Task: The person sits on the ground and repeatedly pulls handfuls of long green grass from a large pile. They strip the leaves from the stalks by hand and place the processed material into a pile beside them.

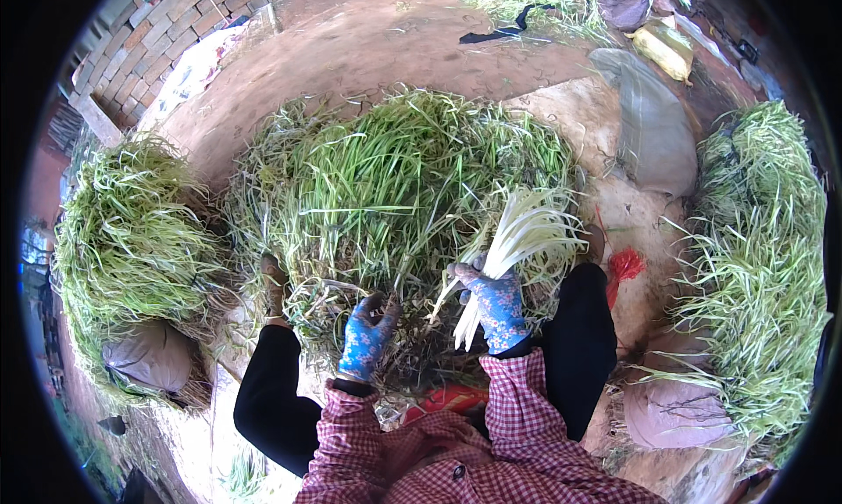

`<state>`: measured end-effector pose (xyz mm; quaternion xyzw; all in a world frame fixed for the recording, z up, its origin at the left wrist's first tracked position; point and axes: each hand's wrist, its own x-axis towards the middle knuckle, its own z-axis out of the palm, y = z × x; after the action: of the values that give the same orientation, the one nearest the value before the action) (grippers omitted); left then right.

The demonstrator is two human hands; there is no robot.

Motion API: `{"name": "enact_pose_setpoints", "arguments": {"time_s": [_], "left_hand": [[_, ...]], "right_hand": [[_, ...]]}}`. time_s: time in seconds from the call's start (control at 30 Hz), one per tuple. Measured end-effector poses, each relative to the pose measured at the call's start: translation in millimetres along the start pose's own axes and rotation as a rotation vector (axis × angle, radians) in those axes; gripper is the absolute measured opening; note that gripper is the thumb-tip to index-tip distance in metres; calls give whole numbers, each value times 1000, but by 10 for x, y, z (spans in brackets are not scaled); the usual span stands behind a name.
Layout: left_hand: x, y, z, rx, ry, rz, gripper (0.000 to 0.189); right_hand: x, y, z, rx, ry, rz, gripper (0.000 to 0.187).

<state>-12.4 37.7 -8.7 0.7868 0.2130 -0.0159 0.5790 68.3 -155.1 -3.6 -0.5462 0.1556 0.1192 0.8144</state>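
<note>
My right hand [496, 306], in a blue floral glove with grey fingertips, grips a bundle of pale blanched leafy stalks [510, 237]. Their white stem ends point down toward me and the leaves fan out away from me. My left hand [368, 336], gloved alike, is at the near edge of a broad heap of long green leafy plants [388, 168]. Its thumb and fingers are partly curled beside a root end; whether they pinch a stem I cannot tell. Brown withered leaves and roots [421, 356] lie between my hands.
More bundled leafy plants stand at left [138, 221] and right [756, 260]. A greyish sack [658, 122] lies at upper right, with red netting [625, 267] below it. My black-trousered legs [273, 392] flank the heap. Beyond are a dark cloth strip [503, 31] and brick paving [168, 27].
</note>
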Motion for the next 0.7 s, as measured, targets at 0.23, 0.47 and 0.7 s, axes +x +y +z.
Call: {"name": "enact_pose_setpoints", "arguments": {"time_s": [0.23,0.47,0.7], "left_hand": [[200,149,277,-4,-85,624,27],[20,115,381,212,-133,626,6],[156,-246,-190,562,-138,790,11]], "right_hand": [[-93,1,134,51,-187,-58,24],[-20,-88,-29,331,9,-205,25],[42,-202,-134,728,61,-324,22]]}}
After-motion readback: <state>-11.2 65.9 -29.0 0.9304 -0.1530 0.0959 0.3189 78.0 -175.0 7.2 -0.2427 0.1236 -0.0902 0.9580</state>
